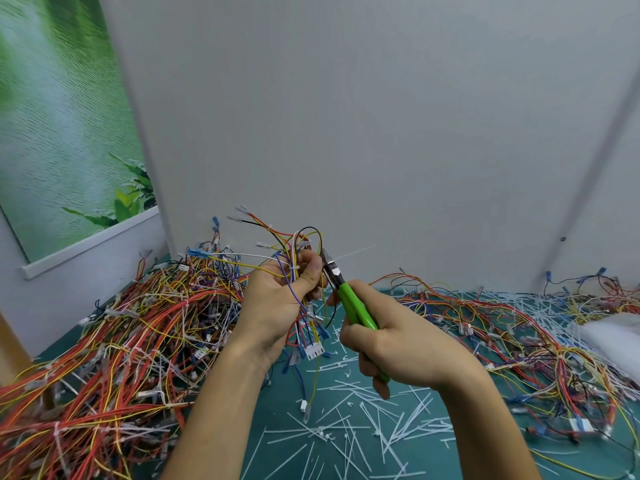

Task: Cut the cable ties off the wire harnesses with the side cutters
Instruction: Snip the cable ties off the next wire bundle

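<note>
Head view: my left hand grips a wire harness, my right hand is wrapped round the side cutters. With the blades beside my left thumb, I might nick a wire.

Harness heaps flank both sides; tie-littered mat between lies low.

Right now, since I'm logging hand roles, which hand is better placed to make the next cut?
Right: the right hand grips the green side cutters, tips beside the harness the left hand holds up.
</note>
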The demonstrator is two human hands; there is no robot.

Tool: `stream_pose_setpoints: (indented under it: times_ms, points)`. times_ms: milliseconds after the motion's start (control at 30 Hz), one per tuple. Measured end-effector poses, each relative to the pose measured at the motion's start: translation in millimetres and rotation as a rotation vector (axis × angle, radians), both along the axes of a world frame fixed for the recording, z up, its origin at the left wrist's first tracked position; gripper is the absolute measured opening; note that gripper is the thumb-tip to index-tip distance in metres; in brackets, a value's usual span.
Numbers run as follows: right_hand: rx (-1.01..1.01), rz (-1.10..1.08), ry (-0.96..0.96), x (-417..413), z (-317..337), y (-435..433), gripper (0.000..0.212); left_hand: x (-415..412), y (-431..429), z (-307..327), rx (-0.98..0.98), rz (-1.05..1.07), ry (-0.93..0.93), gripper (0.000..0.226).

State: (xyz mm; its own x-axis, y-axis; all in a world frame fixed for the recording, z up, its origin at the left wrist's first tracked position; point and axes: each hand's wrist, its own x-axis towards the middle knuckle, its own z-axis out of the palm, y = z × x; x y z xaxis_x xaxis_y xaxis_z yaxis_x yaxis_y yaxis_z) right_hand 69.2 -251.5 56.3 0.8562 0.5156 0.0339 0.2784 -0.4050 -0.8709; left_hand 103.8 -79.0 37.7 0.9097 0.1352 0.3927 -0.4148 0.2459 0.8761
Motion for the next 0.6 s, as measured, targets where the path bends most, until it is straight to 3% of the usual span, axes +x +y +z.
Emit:
stream_pose_setpoints:
  times_ms: [333,600]
  points:
    - [-0.087,-0.029,-0.106,-1.0,-1.9,0.5,0.019,2.8,2.8,-1.1,-0.006,-0.014,0.008,0.002]
    - [0.067,0.022,0.075,-1.7,0.0,-1.5,0.026,2.6,-0.6,-1.9,0.032,0.025,-0.008,0.006]
